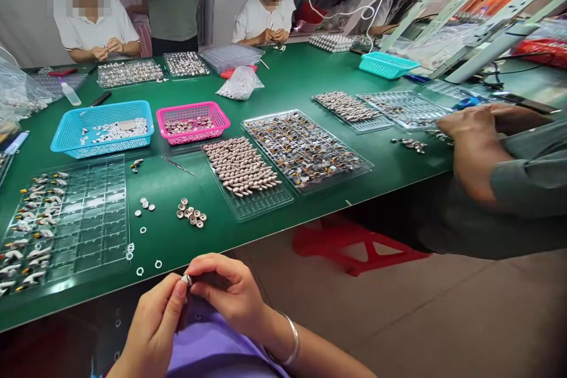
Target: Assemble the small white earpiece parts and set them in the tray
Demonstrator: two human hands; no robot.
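Just in front of the table's near edge, my left hand (155, 313) and my right hand (233, 295) meet. Thumb and fingers of both pinch one small whitish part (186, 279), mostly covered by fingertips. On the green table (230, 230) beyond lie several round metallic caps (191, 213), a few white discs (144, 204) and thin white rings (158, 264). To the left, a clear compartment tray (95, 218) carries rows of small white and dark parts with orange tabs (38, 224). A pair of tweezers (178, 166) rests farther back.
A blue basket (101, 149) and a pink basket (195, 137) hold small pieces. Right of them are a tray of beige parts (241, 165) and a filled clear tray (305, 150). A co-worker's arm (478, 142) works at right, above a red stool (354, 248). Others sit opposite.
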